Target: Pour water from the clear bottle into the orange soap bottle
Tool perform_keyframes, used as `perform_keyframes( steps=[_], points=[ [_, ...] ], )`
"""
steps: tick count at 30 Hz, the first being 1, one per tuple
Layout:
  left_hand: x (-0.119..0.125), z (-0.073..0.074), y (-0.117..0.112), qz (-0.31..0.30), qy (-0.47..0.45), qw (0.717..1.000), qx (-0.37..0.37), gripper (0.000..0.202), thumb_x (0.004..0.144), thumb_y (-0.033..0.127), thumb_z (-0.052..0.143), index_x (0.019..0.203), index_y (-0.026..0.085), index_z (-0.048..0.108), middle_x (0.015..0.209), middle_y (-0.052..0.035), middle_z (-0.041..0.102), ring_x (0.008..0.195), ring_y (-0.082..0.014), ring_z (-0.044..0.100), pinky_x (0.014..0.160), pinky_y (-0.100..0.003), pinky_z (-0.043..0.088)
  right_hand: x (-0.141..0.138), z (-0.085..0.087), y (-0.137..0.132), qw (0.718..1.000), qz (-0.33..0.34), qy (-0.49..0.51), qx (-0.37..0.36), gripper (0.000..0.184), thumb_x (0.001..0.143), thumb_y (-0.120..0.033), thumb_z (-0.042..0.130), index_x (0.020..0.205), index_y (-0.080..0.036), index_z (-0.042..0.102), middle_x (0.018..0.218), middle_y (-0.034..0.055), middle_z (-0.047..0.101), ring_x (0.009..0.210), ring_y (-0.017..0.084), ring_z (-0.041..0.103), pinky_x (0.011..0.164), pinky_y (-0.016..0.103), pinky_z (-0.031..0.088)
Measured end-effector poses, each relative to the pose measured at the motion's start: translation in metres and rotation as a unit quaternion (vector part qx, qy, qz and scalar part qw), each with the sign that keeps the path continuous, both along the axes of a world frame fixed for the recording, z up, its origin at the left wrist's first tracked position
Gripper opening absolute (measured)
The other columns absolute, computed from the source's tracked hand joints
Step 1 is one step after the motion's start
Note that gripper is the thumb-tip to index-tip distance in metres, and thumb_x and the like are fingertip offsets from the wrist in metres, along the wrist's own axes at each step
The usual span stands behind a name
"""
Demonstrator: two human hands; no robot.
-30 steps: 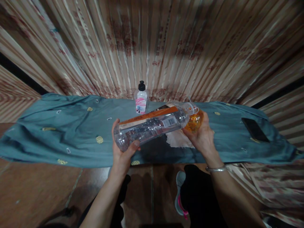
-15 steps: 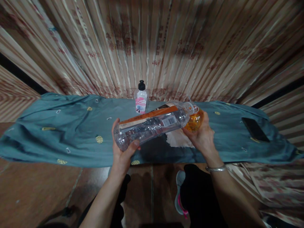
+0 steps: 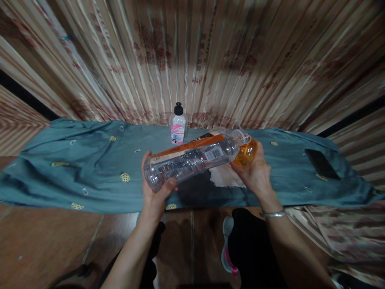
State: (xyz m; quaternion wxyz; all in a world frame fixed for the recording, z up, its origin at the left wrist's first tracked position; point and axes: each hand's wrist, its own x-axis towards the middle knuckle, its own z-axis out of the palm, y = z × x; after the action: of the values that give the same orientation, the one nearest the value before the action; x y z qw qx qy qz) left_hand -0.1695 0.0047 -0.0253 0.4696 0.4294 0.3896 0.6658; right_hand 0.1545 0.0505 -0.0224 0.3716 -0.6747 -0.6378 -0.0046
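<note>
Clear bottle (image 3: 198, 158): held aslant above the sheet (image 3: 99, 172), base toward 8 to 9 o'clock, neck toward 2; clock places below are read from its middle.
Left hand (image 3: 156, 196): wrapped about the base, thumb on the near side, fingers on the far side.
Right hand (image 3: 257, 170): closed round the amber bottle (image 3: 246, 155) at 3 o'clock, just beside the neck; whether the two bottles touch there I cannot tell.
Weight: the clear bottle seems to hold little or nothing, so probably light; the amber one, if the colour is liquid, should be heavier.
Feel: thin plastic by its look, likely to dent under a hard squeeze, slick where bare, unlikely to shatter.
Best hold: around the ribbed middle or the labelled body, I judge; the base grip leaves the neck end freer to swing.
Neck: whether it is capped is too unclear to say.
Paper (image 3: 227, 178): a pale torn-edged piece, perhaps cloth, on the sheet at 4 o'clock, below the bottles.
Pink-label bottle (image 3: 177, 130): upright, black-topped, at 11 o'clock, close behind the clear bottle; the likeliest thing to be knocked.
Phone (image 3: 321, 163): flat at 3 o'clock, well apart, out of the way.
Curtain (image 3: 186, 60): pleated, across 12 o'clock, limiting room on the far side.
</note>
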Motion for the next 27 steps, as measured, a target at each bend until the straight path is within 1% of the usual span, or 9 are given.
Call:
perform_keyframes(
  steps=[3, 6, 9, 12, 18, 21, 23, 25, 27],
  points=[
    [0.0001, -0.0001, -0.0004, -0.006, -0.003, 1.000, 0.001, 0.102, 0.083, 0.043, 0.096, 0.168, 0.035, 0.038, 0.119, -0.0058, 0.074, 0.079, -0.0223, 0.072, 0.053, -0.031, 0.062, -0.0017, 0.0024, -0.0005, 1.000, -0.003, 0.007, 0.001, 0.097, 0.084, -0.058, 0.078, 0.163, -0.016, 0.041, 0.147, 0.0250, 0.076, 0.126, 0.044, 0.080, 0.099, 0.055, 0.068],
    [0.0001, -0.0005, -0.0002, -0.006, -0.012, 1.000, 0.002, 0.100, 0.083, 0.040, 0.097, 0.166, 0.035, 0.041, 0.120, -0.0060, 0.075, 0.083, -0.0229, 0.073, 0.053, -0.029, 0.061, -0.0024, 0.0039, -0.0008, 1.000, -0.003, 0.009, -0.006, 0.096, 0.084, -0.058, 0.078, 0.163, -0.017, 0.041, 0.145, 0.0243, 0.076, 0.125, 0.043, 0.081, 0.098, 0.055, 0.068],
    [0.0003, -0.0008, 0.0007, 0.003, -0.018, 1.000, 0.010, 0.099, 0.082, 0.038, 0.097, 0.165, 0.033, 0.045, 0.117, -0.0063, 0.076, 0.080, -0.0224, 0.073, 0.052, -0.029, 0.061, -0.0018, 0.0039, -0.0010, 1.000, -0.004, 0.007, -0.009, 0.095, 0.084, -0.057, 0.079, 0.163, -0.018, 0.041, 0.143, 0.0240, 0.077, 0.123, 0.044, 0.081, 0.096, 0.055, 0.069],
    [0.0004, -0.0012, 0.0013, 0.004, -0.021, 1.000, 0.018, 0.098, 0.081, 0.038, 0.098, 0.165, 0.035, 0.047, 0.116, -0.0049, 0.076, 0.077, -0.0207, 0.073, 0.052, -0.028, 0.060, -0.0006, 0.0031, -0.0010, 1.000, -0.005, 0.001, -0.006, 0.099, 0.084, -0.059, 0.079, 0.165, -0.017, 0.040, 0.146, 0.0255, 0.076, 0.123, 0.045, 0.081, 0.096, 0.057, 0.068],
    [-0.0005, -0.0035, 0.0005, -0.001, -0.019, 1.000, 0.016, 0.097, 0.083, 0.036, 0.097, 0.166, 0.036, 0.047, 0.117, -0.0051, 0.076, 0.080, -0.0208, 0.074, 0.054, -0.027, 0.062, -0.0002, 0.0021, -0.0007, 1.000, 0.000, 0.001, -0.006, 0.098, 0.087, -0.062, 0.078, 0.165, -0.018, 0.040, 0.145, 0.0240, 0.077, 0.119, 0.044, 0.082, 0.094, 0.056, 0.068],
    [-0.0015, -0.0064, 0.0013, -0.008, -0.022, 0.999, 0.031, 0.097, 0.084, 0.037, 0.097, 0.167, 0.038, 0.047, 0.117, -0.0039, 0.076, 0.079, -0.0199, 0.073, 0.054, -0.027, 0.061, 0.0007, 0.0007, -0.0002, 1.000, -0.003, 0.001, -0.009, 0.101, 0.085, -0.061, 0.079, 0.167, -0.018, 0.037, 0.149, 0.0249, 0.074, 0.123, 0.045, 0.080, 0.096, 0.059, 0.068],
    [-0.0021, -0.0075, 0.0018, -0.012, -0.025, 0.999, 0.036, 0.096, 0.084, 0.036, 0.097, 0.167, 0.038, 0.048, 0.119, -0.0044, 0.076, 0.080, -0.0201, 0.074, 0.053, -0.026, 0.061, 0.0018, -0.0004, 0.0003, 1.000, -0.004, -0.002, -0.009, 0.104, 0.084, -0.059, 0.079, 0.168, -0.016, 0.035, 0.152, 0.0269, 0.072, 0.126, 0.046, 0.079, 0.099, 0.061, 0.068],
    [-0.0023, -0.0072, 0.0018, -0.013, -0.025, 0.999, 0.037, 0.096, 0.084, 0.035, 0.097, 0.167, 0.038, 0.048, 0.120, -0.0049, 0.076, 0.080, -0.0199, 0.074, 0.053, -0.026, 0.061, 0.0027, -0.0010, 0.0005, 1.000, -0.003, -0.004, -0.010, 0.106, 0.083, -0.059, 0.079, 0.168, -0.014, 0.035, 0.152, 0.0285, 0.072, 0.127, 0.047, 0.078, 0.101, 0.062, 0.067],
    [-0.0019, -0.0059, 0.0013, -0.012, -0.025, 0.999, 0.033, 0.095, 0.085, 0.035, 0.097, 0.166, 0.038, 0.048, 0.122, -0.0052, 0.075, 0.081, -0.0197, 0.074, 0.053, -0.026, 0.062, 0.0028, -0.0008, 0.0005, 1.000, -0.002, -0.003, -0.010, 0.105, 0.083, -0.058, 0.079, 0.168, -0.014, 0.036, 0.152, 0.0282, 0.072, 0.127, 0.047, 0.079, 0.101, 0.062, 0.067]
  ],
)
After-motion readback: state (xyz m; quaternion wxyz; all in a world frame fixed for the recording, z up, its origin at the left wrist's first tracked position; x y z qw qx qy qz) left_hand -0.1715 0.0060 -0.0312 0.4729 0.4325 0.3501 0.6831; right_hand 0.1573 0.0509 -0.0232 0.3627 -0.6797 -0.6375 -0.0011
